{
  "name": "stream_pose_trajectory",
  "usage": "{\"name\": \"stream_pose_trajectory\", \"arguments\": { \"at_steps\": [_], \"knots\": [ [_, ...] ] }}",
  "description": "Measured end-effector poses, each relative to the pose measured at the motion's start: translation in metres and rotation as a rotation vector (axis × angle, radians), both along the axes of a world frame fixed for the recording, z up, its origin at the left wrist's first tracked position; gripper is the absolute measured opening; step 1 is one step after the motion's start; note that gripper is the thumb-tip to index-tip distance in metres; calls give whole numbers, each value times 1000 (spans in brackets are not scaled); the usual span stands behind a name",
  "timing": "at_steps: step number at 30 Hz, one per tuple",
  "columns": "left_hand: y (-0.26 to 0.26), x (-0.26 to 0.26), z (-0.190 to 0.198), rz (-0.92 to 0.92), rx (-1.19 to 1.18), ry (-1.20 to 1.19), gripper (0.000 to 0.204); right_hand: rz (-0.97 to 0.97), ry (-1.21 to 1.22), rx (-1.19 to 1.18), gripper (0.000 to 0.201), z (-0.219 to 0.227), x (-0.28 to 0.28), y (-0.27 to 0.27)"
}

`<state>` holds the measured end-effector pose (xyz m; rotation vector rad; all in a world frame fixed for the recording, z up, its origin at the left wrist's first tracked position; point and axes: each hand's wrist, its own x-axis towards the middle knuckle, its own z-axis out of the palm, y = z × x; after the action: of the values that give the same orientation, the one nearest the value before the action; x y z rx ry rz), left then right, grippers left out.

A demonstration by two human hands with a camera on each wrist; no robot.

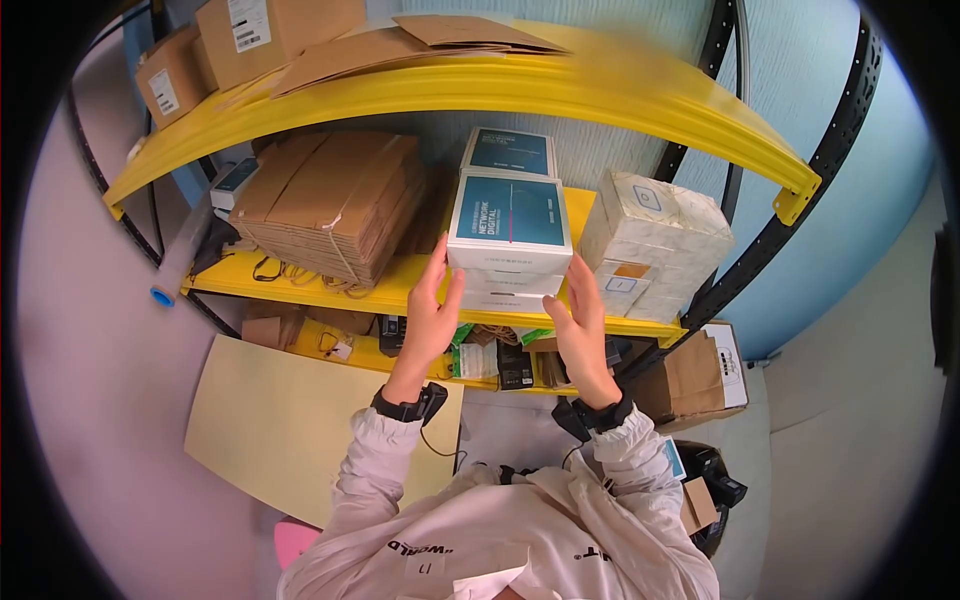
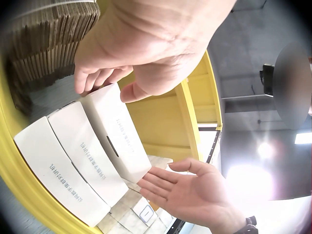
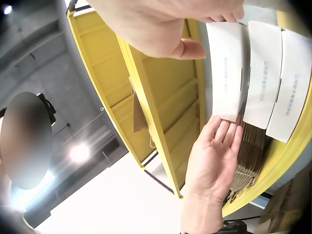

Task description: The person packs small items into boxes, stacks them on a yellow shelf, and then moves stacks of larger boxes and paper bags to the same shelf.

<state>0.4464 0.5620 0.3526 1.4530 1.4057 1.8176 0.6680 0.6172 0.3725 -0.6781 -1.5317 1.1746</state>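
A white box with a teal lid printed "NETWORK DIGITAL" (image 1: 510,212) tops a front stack on the yellow shelf. My left hand (image 1: 430,318) lies along its left side, fingers straight. On the other side my right hand (image 1: 582,328) touches its edge with extended fingertips. Seen from the left wrist, the top box (image 2: 119,134) sits slightly askew over two matching white boxes (image 2: 87,146). Both thumbs point toward the front face without curling round it. The right wrist view shows the left palm (image 3: 212,163) turned up toward the box's end.
Behind the stack stands another teal-topped box (image 1: 510,152). Flattened cardboard cartons (image 1: 325,200) lie on the left, and a white taped parcel (image 1: 650,240) stands on the right. The upper yellow shelf beam (image 1: 480,95) spans above. Below are a pale tabletop (image 1: 300,430) and an open carton (image 1: 690,375).
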Motion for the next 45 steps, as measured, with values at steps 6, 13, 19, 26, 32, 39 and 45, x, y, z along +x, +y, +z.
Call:
{"name": "stream_pose_trajectory", "arguments": {
  "at_steps": [6, 13, 19, 26, 32, 39, 45],
  "knots": [
    [5, 0, -13, -3, 4, 38, 64, -2, 15, -31, 75, -11, 1, 7],
    [5, 2, -8, -42, -13, 5, 67, 7, 46, -14, 79, -16, 0, 6],
    [19, -30, 15, -75, -116, -187, 67, -45, -1, -1, 81, -21, 5, 11],
    [72, -73, 12, -249, -220, -392, 96, 19, 7, -53, 82, -37, 5, 29],
    [114, -80, 18, -308, -284, -432, 100, 55, 84, -42, 82, -43, -3, 39],
    [136, -72, 14, -451, -284, -426, 87, 82, 84, -34, 82, -44, -5, 44],
    [151, -86, -9, -481, -336, -368, 89, 101, 67, -33, 83, -47, -4, 47]
  ]
}}
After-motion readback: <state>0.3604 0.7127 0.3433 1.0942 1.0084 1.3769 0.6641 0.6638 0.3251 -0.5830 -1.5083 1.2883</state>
